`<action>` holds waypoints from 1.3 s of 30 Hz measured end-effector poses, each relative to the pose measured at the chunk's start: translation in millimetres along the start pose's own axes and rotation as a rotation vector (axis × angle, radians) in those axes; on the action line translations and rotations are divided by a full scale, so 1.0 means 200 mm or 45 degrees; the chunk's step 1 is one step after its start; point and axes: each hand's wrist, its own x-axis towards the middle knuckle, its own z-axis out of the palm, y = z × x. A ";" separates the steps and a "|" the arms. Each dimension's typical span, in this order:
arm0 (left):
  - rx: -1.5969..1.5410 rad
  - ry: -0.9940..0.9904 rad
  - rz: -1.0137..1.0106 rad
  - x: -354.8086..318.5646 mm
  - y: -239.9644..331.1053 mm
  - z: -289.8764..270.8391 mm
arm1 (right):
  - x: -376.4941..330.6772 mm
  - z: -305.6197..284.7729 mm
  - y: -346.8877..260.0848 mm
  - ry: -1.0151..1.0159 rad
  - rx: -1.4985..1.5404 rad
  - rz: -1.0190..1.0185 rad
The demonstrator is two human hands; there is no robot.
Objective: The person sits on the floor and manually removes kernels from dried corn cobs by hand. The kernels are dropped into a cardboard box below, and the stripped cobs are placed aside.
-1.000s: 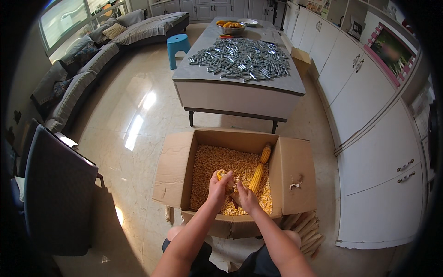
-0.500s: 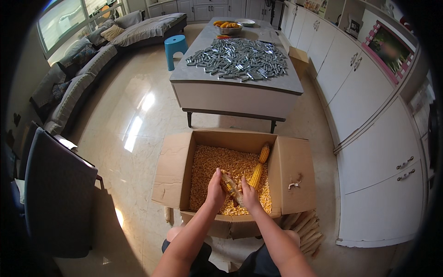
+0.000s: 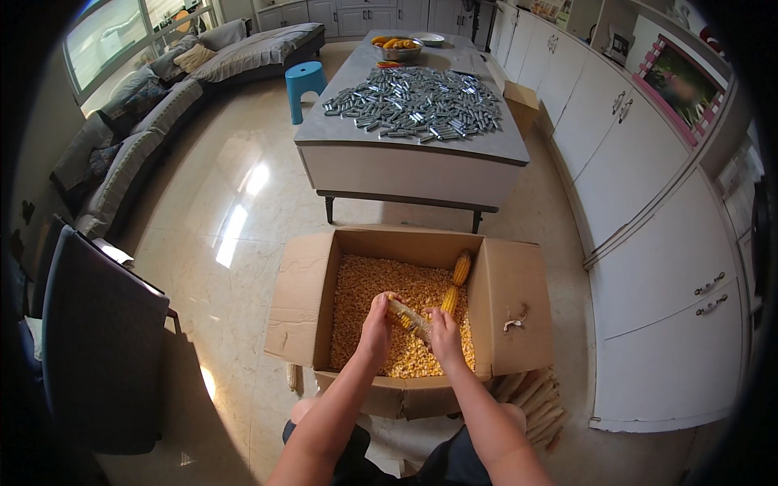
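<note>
Both my hands grip one corn cob [image 3: 408,317] over an open cardboard box [image 3: 301,306]. My left hand [image 3: 376,326] holds its left end and my right hand [image 3: 444,334] holds its right end. The cob looks partly stripped, with some yellow kernels left on it. The box is filled with loose yellow kernels [image 3: 381,283]. Two whole yellow cobs [image 3: 460,268] lie against the box's right inner side.
A grey-topped table [image 3: 405,158] beyond the box carries several small silvery cylinders and a bowl of corn [image 3: 397,47]. Bare cobs [image 3: 531,394] are piled on the floor by my right knee. A dark chair [image 3: 101,348] stands left, white cabinets [image 3: 673,308] right, and a blue stool [image 3: 307,81] near the sofa.
The cob has turned in my hands and now lies more level between them. The hands stay over the same spot in the box.
</note>
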 end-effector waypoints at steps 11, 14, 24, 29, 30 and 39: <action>0.247 -0.018 0.045 0.05 -0.02 -0.08 | -0.05 -0.02 -0.16 -0.080 -0.122 -0.072; 0.377 0.067 0.082 0.05 -0.03 -0.09 | -0.09 0.00 -0.21 -0.045 -0.404 -0.297; 0.600 -0.108 -0.085 0.00 0.10 -0.01 | -0.04 -0.04 -0.18 0.094 -0.275 -0.303; 0.599 -0.079 -0.041 0.01 0.07 -0.04 | -0.08 -0.02 -0.20 0.056 -0.529 -0.413; 0.631 -0.062 -0.019 0.02 0.06 -0.04 | -0.08 -0.02 -0.19 0.084 -0.547 -0.455; 0.674 0.011 -0.090 0.01 0.07 -0.05 | -0.07 -0.05 -0.22 -0.316 -0.403 -0.298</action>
